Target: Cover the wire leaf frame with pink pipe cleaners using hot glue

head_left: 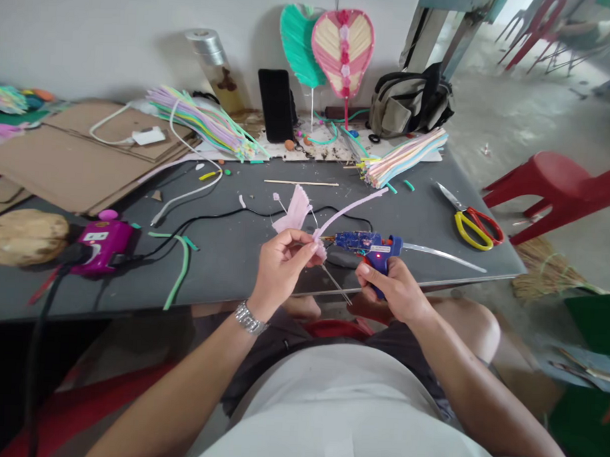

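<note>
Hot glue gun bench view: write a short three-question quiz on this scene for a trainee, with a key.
1. Multiple choice: which hand grips the hot glue gun? A left hand, B right hand, C neither.
2. True or false: the scissors with red and yellow handles lie on the grey table, to the right of the glue gun.
3. Fill in the blank: the small light on the glue gun glows ____.

Key: 1 B; 2 true; 3 red.
</note>
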